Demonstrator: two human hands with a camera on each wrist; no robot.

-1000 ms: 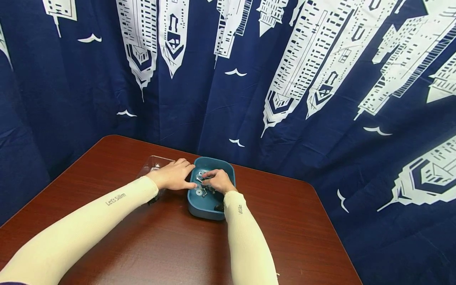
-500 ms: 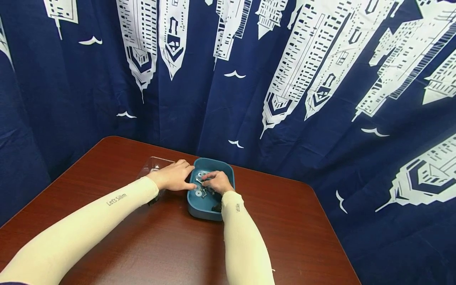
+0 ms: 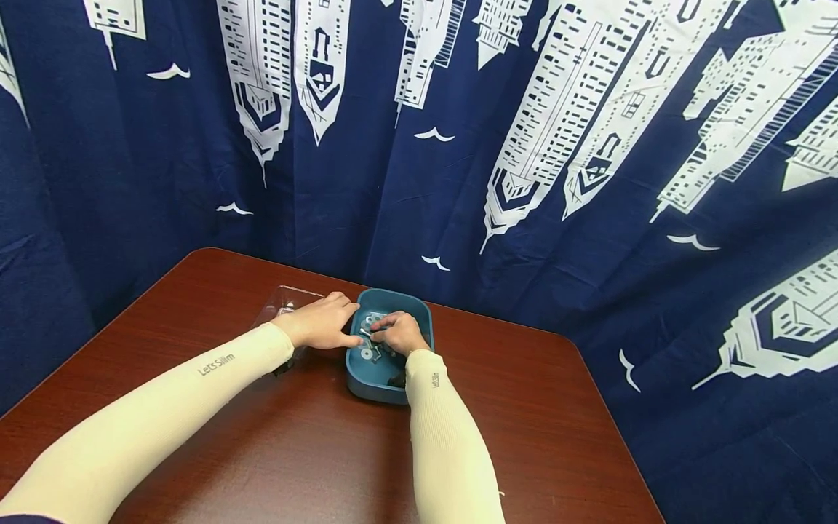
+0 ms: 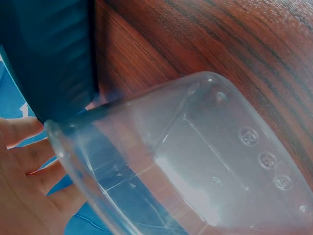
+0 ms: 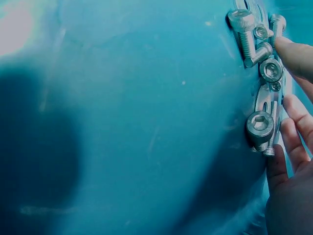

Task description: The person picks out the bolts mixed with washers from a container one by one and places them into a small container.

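Observation:
My right hand [image 3: 401, 335] reaches into a blue bin [image 3: 374, 393], over a cluster of loose hardware. In the right wrist view its upper digit touches a socket-head bolt [image 5: 278, 23] while the other fingers stay apart beside the pile. A large hex-socket bolt [image 5: 260, 125], another thick bolt [image 5: 242, 22] and washers lie there. My left hand [image 3: 322, 322] lies at the bin's left rim, fingers spread and loosely bent. In the left wrist view the left fingertips sit near where the bin wall meets a clear plastic container [image 4: 210, 147].
The clear container also shows in the head view, partly behind the left forearm. Both stand on a brown wooden table [image 3: 511, 415], near its far edge. A dark blue curtain [image 3: 366, 182] with white buildings hangs behind. A dark item sits under the right sleeve.
The right forearm has shifted slightly left, and the right hand stays over the hardware with only small finger movement. The left hand and the bin keep their places.

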